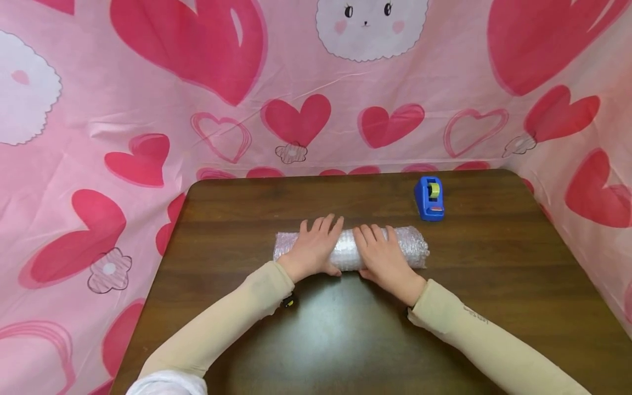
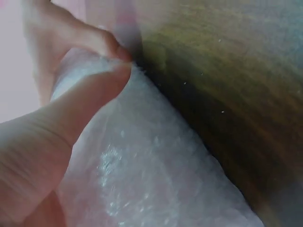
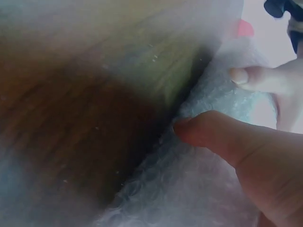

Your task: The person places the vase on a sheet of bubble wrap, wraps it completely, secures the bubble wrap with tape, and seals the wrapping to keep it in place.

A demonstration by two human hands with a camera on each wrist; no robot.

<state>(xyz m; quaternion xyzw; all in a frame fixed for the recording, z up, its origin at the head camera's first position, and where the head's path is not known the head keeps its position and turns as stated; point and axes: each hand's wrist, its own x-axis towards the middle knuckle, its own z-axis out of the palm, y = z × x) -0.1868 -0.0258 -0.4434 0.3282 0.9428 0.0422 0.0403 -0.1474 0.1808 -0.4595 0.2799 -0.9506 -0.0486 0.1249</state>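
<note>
A roll of bubble wrap lies crosswise on the brown table, its loose layered end at the right. My left hand holds it left of the middle, fingers over the top and thumb on the near side. Close beside it, my right hand grips the right half in the same way. In the left wrist view the left thumb presses along the clear plastic. The right wrist view has the right thumb on the bubbled surface and the left thumb beyond it. Whatever is inside the roll is hidden.
A blue tape dispenser with a yellowish roll of tape stands behind the bubble wrap, toward the back right of the table. Pink cloth with hearts hangs behind the table and at both sides.
</note>
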